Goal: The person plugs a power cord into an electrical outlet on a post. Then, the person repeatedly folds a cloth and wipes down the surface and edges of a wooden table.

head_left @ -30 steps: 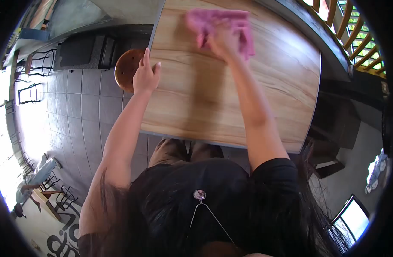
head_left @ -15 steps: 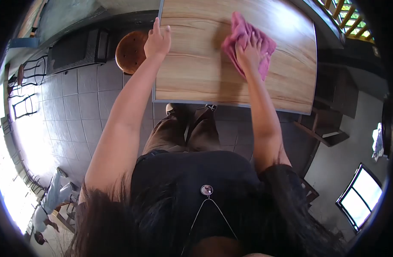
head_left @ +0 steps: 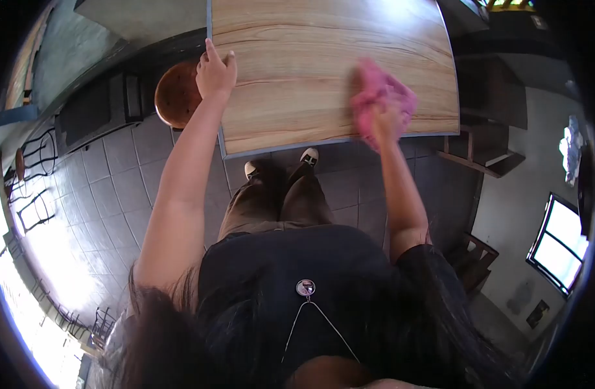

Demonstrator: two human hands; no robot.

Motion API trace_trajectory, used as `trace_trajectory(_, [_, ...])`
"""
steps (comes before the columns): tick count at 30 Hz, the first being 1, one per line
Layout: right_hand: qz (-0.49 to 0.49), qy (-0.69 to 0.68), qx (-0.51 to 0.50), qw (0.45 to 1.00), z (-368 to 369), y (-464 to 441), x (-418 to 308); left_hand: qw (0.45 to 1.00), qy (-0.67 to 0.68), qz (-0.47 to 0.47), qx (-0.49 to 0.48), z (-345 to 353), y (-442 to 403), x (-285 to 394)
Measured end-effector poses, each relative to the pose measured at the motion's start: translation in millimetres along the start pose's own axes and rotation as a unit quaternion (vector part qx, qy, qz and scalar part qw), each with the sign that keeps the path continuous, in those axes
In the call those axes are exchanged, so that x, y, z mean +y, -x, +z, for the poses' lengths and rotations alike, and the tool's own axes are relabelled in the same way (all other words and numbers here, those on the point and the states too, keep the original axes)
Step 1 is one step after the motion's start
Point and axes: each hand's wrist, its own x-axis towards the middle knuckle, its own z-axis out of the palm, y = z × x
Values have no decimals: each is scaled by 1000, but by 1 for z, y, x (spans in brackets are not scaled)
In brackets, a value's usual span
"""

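Note:
A pink cloth (head_left: 401, 98) lies bunched on the wood-grain table (head_left: 291, 71), close to its near edge on the right; motion blurs it. My right hand (head_left: 388, 120) is on top of the cloth, gripping or pressing it, with the fingers partly smeared. At the table's left edge rests my left hand (head_left: 216, 70), its fingers apart and nothing in it. Just left of that hand is a round brown stool (head_left: 176, 97), partly covered by the hand and wrist.
Dark tiled floor (head_left: 129, 175) runs left of the table, with a black bench-like block (head_left: 93, 113) and metal-framed chairs (head_left: 38, 155) farther left. Dark wooden furniture (head_left: 482, 152) stands right of the table. My shoes are below the near edge.
The pink cloth and my right hand have come from the table's far part toward its near edge. The view has shifted, and my left hand remains at the left edge. The other person has left view.

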Motion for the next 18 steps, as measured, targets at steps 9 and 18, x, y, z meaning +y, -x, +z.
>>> trace_trajectory(9, [-346,-152,12,926,14,56,-126,999,-28,-26,-6,-1,-2,5])
trace_trajectory(18, [-172,-5,4,985,-11,2,-35,999,-44,6,30,-2,1,3])
